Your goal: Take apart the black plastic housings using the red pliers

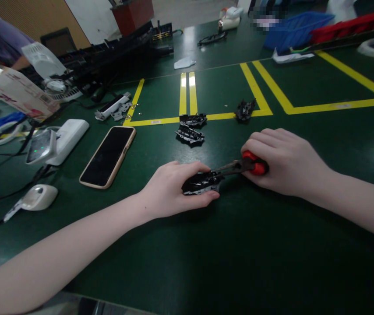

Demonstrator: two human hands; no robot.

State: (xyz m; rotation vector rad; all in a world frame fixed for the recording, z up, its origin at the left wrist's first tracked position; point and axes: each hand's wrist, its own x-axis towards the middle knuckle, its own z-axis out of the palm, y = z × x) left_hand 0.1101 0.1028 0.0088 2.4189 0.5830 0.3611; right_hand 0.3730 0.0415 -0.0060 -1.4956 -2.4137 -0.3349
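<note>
Centre of frame: left hand (170, 188) curled low over the green tabletop (160, 262), thumb and fingers drawn in to a narrow grip along both long sides of a black part (200, 183). Looks like a steadying hold, leaving the right end of the part free for the tool.

Right hand (282, 162), right of centre: closed round the red handles of long-nosed pliers (246, 165). Their nose points left and reaches the part's free end; whether the tips pinch anything, I can't tell from here.

Just beyond the hands: two similar dark pieces (190, 134) near each other by the yellow tape (216, 117), another dark piece (245, 109) off to the right on the tape line. Perhaps set there to be within reach while leaving working room.

Left of frame: phone (108, 155) lying flat, screen up; white box (72, 138) beyond it. Upper right: blue basket (294, 33).
</note>
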